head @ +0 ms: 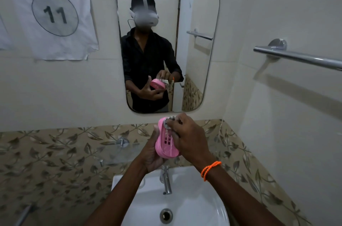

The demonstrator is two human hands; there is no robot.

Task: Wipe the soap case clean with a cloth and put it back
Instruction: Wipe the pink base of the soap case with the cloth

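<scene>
Left hand (153, 159) cups a pink soap case (166, 142) from below and the left side, fingers wrapped on its back, holding it tilted, nearly on edge, open side facing right. Case is up in the air over the sink (203, 198), above the tap (166, 181), in front of the wall tiles. Inside the case a grid of small drain slots shows. Right hand (190, 138) is closed on a small cloth (169, 121), greyish, mostly hidden under the fingers, pressed to the top end of the case at the rim. Right hand covers the case's right edge. Orange cord band (211, 169) on the right wrist. Mirror (199, 59) on the wall above shows the person in a dark shirt with a white headset, holding the same case and cloth. Paper sign (50, 11) at upper left reads WORKSTATION 11. Chrome towel bar (299, 58) on the right wall. A glass shelf (118, 151) with a chrome mount sits left of the hands, under the mirror. Drain (166, 215) shows at the basin bottom.
</scene>
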